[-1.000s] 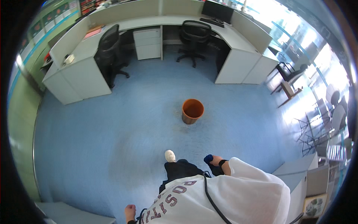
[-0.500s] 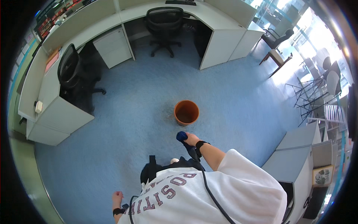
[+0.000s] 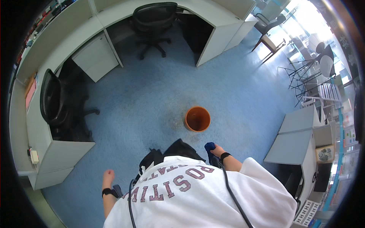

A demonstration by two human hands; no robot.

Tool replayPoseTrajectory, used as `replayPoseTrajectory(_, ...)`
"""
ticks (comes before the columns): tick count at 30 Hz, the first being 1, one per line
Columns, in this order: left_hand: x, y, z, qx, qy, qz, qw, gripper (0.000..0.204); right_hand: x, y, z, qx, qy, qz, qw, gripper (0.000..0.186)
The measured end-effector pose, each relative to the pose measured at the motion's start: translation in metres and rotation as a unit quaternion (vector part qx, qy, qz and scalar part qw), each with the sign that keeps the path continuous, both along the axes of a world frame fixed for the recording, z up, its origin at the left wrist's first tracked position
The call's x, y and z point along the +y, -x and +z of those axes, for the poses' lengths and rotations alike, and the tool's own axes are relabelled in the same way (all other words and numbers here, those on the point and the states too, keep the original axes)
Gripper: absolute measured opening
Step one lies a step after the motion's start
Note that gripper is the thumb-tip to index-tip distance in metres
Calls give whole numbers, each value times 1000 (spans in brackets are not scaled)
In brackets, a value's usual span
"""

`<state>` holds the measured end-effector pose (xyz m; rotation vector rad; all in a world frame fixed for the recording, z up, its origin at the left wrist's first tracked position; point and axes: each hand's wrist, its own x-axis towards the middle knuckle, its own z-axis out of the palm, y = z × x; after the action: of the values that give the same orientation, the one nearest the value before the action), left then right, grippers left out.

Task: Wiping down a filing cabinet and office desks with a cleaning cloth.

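Note:
My right hand (image 3: 218, 150) is closed around a dark blue bundle (image 3: 210, 147) that looks like soft fabric, its rounded end pointing forward. The bundle's lower part is partly hidden by my shirt and a cable. Just ahead of it an orange-brown bucket (image 3: 197, 119) stands upright on the blue floor, apart from my hand. Inside, the bucket looks brown, and I make out nothing in it. My left hand (image 3: 108, 176) hangs at my left side with fingers curled in, nothing showing in it. Both wrists wear black bands.
A black mesh chair (image 3: 57, 100) stands at the left desk, another chair (image 3: 154, 22) at the far desk. White cabinets (image 3: 292, 140) stand on the right. Farther right are a wooden-legged chair (image 3: 272, 43) and several thin-legged stools. Dark stains mark the floor beside the bucket.
The whole view has shifted and turned, with the bucket now a little farther right and lower. My right hand, still holding the bundle, sits farther right; my left hand shows higher and farther left.

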<state>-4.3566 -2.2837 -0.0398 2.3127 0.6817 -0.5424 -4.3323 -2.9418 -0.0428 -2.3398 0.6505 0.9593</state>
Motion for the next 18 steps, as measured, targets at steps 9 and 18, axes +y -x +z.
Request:
replayPoseTrajectory(9,-72,-237,17,-71,6,-179,981,24,42,-75,2,14,-114,-127,985,44)
replayPoseTrajectory(18,-111,-415,34,-52,64,-166,983,19,-24,-296,-3,-139,-111,-101,979,44)
